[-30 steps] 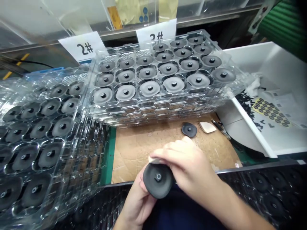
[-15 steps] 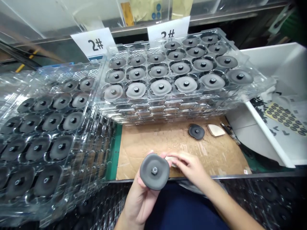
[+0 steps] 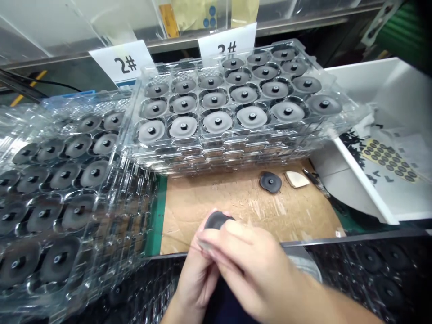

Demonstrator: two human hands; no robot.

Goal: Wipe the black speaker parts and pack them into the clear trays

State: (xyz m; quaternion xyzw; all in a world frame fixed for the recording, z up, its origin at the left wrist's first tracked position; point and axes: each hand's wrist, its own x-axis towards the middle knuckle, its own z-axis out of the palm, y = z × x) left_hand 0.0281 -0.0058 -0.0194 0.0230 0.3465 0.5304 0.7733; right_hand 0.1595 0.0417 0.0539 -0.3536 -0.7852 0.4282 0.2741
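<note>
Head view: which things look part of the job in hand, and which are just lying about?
Likely in the job:
black disc, in the left hand
blurred pale piece, in the right hand
loose disc on the cardboard
clear trays holding similar discs

Apparently just lying about:
off-white wedge
dark pen-like tool
sticker sheet in the white bin

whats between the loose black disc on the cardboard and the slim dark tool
A cream pad lies between the black disc and the slim tool in the head view.
</note>
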